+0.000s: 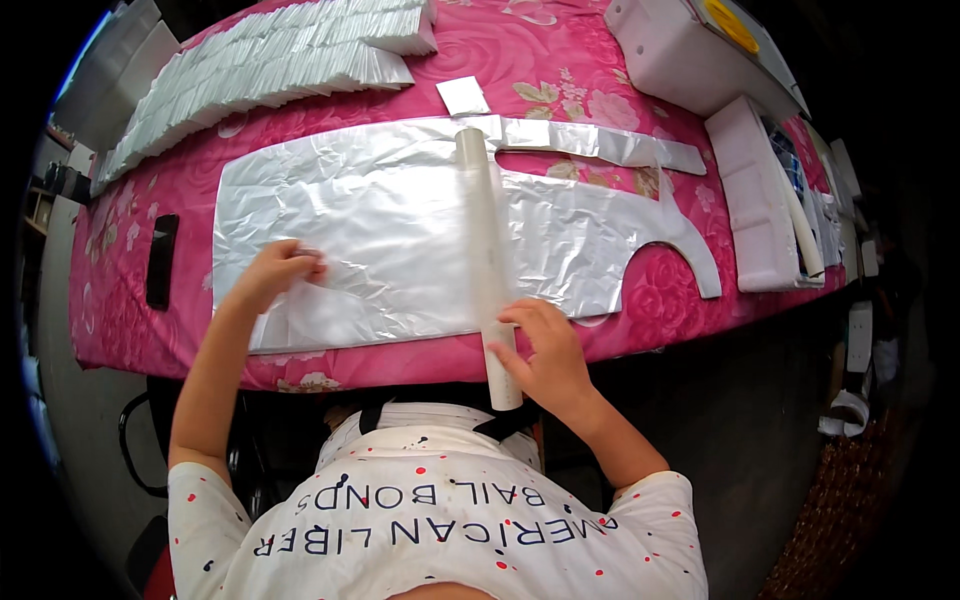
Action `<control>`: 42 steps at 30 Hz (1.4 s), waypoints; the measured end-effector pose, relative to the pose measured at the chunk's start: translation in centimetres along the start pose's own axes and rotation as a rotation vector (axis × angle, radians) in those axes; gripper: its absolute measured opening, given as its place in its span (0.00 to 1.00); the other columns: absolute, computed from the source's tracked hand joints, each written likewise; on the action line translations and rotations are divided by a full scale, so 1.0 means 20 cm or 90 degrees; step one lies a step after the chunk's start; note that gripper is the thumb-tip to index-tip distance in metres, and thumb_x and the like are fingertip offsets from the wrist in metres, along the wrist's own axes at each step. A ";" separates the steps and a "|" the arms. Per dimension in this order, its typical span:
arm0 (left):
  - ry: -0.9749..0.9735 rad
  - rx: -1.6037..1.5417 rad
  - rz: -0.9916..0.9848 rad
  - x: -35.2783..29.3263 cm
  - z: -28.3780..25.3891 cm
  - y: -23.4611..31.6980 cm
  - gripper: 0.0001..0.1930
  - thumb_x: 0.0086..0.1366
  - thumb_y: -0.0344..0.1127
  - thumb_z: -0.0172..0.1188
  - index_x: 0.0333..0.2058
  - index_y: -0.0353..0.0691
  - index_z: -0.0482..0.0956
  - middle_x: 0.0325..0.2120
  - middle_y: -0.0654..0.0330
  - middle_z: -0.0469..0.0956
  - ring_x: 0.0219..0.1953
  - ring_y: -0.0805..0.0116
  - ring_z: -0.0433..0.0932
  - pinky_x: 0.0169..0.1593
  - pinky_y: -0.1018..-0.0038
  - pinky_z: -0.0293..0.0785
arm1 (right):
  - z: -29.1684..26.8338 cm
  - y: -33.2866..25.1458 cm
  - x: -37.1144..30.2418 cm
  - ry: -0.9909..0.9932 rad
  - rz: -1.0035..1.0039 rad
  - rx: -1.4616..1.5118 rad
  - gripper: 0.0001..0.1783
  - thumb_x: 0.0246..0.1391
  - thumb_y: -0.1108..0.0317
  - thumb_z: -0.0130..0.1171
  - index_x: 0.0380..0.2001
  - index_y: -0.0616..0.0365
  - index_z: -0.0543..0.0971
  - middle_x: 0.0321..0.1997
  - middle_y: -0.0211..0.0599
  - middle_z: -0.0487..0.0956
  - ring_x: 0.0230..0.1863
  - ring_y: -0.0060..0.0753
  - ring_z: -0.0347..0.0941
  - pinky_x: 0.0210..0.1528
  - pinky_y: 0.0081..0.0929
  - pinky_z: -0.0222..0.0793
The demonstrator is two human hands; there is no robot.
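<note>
A stack of thin, silvery-white plastic aprons [360,220] lies flat across the table, its neck loop and cut-out armholes toward the right. My left hand [280,272] is over its left part, fingers pinched together on a lifted, see-through edge of the top apron. Across the stack, from far to near, lies a pale plastic tube [485,220], slightly blurred. My right hand [545,350] is at the tube's near end, thumb and fingers closed about it; that end juts past the table edge. Just beyond the stack sits a small folded white square [463,96].
Rows of folded white packets [270,70] fill the far left of the pink flowered tablecloth [660,290]. A black phone [161,262] lies at the left. White foam boxes [750,200] stand at the right, and a clear plastic bin [120,80] at the far left corner.
</note>
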State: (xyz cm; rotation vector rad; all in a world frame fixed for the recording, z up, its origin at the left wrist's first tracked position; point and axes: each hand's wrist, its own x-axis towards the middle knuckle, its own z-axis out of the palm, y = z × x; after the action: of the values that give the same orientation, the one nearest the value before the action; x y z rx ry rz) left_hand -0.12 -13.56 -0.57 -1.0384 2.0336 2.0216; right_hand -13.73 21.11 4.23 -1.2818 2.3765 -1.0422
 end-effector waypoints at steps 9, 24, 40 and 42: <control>0.355 0.929 0.416 -0.09 0.08 0.16 0.19 0.46 0.19 0.51 0.42 0.31 0.72 0.45 0.44 0.71 0.49 0.48 0.69 0.52 0.62 0.65 | 0.14 0.05 -0.12 -0.142 0.309 -0.089 0.30 0.44 0.43 0.58 0.30 0.64 0.72 0.23 0.51 0.77 0.26 0.51 0.75 0.30 0.42 0.69; 0.125 0.614 0.548 0.22 0.95 0.02 0.30 0.59 0.36 0.42 0.58 0.26 0.53 0.60 0.44 0.53 0.64 0.51 0.48 0.65 0.63 0.43 | 0.05 0.12 0.01 -0.242 0.347 0.126 0.29 0.48 0.45 0.56 0.25 0.68 0.77 0.24 0.53 0.77 0.28 0.49 0.75 0.31 0.36 0.69; 0.090 0.712 0.516 0.22 0.94 0.06 0.32 0.58 0.38 0.39 0.59 0.25 0.49 0.62 0.44 0.47 0.66 0.54 0.43 0.67 0.64 0.36 | 0.24 0.72 1.10 0.164 0.289 1.091 0.15 0.59 0.61 0.46 0.41 0.63 0.72 0.43 0.41 0.76 0.40 0.32 0.73 0.43 0.28 0.70; 0.093 0.712 0.510 0.21 0.93 0.05 0.32 0.58 0.38 0.39 0.59 0.24 0.49 0.62 0.44 0.48 0.66 0.54 0.43 0.67 0.64 0.36 | 0.16 0.79 1.11 0.195 0.148 1.180 0.15 0.58 0.64 0.45 0.41 0.63 0.73 0.42 0.40 0.77 0.41 0.34 0.73 0.45 0.30 0.69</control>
State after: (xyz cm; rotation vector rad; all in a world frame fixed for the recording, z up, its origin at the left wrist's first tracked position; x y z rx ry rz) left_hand -10.96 1.70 -4.10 -0.1208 3.2537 0.5316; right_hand -34.96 7.39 -6.45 -0.0795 0.6538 -2.3363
